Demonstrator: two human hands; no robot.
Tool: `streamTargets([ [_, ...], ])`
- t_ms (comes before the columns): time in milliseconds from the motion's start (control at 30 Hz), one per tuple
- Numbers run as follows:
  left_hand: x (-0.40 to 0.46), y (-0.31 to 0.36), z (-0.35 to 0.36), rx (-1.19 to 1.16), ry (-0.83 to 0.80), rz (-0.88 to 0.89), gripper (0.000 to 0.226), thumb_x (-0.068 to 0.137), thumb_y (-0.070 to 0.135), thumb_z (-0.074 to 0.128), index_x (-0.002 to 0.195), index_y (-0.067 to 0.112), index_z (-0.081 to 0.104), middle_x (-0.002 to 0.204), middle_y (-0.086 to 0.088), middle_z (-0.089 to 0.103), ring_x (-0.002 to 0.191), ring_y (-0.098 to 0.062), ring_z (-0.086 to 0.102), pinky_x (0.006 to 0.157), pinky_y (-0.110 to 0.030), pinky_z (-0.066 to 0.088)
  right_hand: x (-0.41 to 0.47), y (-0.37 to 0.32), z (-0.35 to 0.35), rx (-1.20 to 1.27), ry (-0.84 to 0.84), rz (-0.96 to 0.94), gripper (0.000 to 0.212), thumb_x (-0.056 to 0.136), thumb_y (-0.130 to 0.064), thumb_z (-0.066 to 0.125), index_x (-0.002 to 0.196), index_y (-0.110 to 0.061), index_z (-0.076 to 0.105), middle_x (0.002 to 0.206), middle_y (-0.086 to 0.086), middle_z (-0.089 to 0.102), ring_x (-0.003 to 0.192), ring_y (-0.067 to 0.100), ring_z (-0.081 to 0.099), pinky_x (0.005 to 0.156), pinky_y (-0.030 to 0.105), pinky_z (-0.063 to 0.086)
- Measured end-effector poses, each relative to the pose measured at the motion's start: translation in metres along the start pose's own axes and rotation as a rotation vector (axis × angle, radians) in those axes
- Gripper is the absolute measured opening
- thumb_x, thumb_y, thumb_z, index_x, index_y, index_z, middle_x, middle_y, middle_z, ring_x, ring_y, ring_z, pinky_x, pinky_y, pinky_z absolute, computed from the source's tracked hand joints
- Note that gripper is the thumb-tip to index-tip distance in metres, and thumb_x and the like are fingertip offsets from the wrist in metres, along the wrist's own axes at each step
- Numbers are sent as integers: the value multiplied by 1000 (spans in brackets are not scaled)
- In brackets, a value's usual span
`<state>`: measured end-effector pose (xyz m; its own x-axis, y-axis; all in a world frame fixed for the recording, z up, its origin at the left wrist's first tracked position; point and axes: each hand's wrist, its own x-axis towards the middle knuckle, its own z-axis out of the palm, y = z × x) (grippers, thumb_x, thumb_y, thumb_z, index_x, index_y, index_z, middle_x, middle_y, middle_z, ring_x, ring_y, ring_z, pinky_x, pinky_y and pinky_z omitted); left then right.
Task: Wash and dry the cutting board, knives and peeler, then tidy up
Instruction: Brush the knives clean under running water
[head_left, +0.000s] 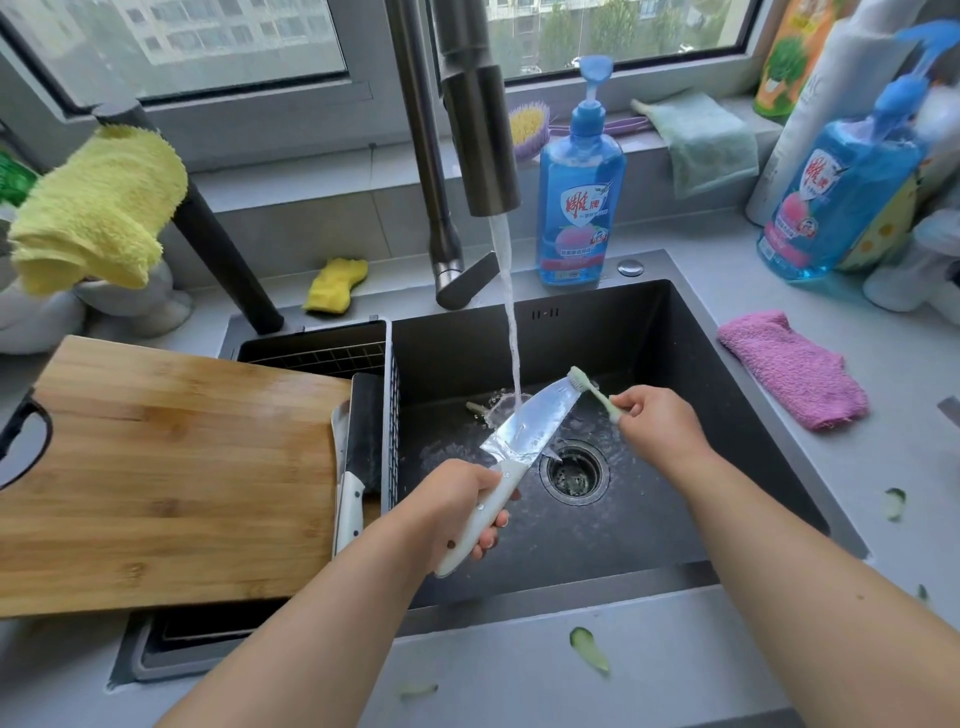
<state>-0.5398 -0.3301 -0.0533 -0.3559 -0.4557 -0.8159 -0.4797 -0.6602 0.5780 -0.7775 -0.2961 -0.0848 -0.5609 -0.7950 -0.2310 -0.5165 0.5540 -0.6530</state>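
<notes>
My left hand (457, 512) wraps the knife (524, 434) handle; my right hand (657, 418) pinches a toothbrush (592, 389) against the blade tip. I hold the blade flat under the stream (511, 332) over the sink (727, 395), probably so rinse water sheets off. At nine o'clock the board (171, 467) bridges the sink, a second knife (349, 499) at its edge. The peeler I cannot find.

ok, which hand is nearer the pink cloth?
Right. The right hand holds a toothbrush just left of the pink cloth; the left hand grips the knife handle farther away, over the sink.
</notes>
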Motion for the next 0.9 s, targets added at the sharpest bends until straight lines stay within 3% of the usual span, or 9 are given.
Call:
streamTargets([
  [133,2,2,-5,-14,13,-7,35,99,27,35,105,5,62,62,-4,52,47,-15,45,46,-22,35,-24,-16,14,-4,-132,-88,20,86,-16,64,103,-22,73,61,-10,51,55,7,46,52,22,36],
  [333,1,4,-5,-13,42,-8,38,100,27,33,109,3,62,64,-6,51,45,-15,44,44,-21,35,-58,-27,32,98,-344,-177,16,87,-15,65,96,-26,73,64,0,49,58,14,44,55,30,47],
  [567,-8,1,-11,14,36,-15,37,100,28,34,107,5,62,65,-5,52,47,-14,45,45,-20,37,-24,-17,17,36,-124,-66,18,86,-13,62,97,-21,73,57,-8,49,54,9,43,52,23,35],
  [700,-12,-5,-18,23,92,-47,36,99,30,39,111,4,61,69,-7,55,48,-15,48,45,-20,40,-18,-3,15,-67,-46,11,22,87,-13,60,104,-17,72,74,-3,60,68,18,54,55,24,39],
  [767,-10,-7,-22,49,140,-50,36,97,32,43,114,4,58,70,-8,56,45,-16,49,45,-20,40,-23,1,22,-74,-33,24,24,87,-16,59,108,-19,71,84,3,63,66,20,54,52,23,36],
  [900,-11,-9,-23,375,237,71,37,90,37,60,107,7,48,70,-9,59,44,-15,53,41,-20,41,-38,-2,36,-32,-12,17,23,88,-20,61,109,-23,70,95,3,66,72,19,55,59,24,36],
])
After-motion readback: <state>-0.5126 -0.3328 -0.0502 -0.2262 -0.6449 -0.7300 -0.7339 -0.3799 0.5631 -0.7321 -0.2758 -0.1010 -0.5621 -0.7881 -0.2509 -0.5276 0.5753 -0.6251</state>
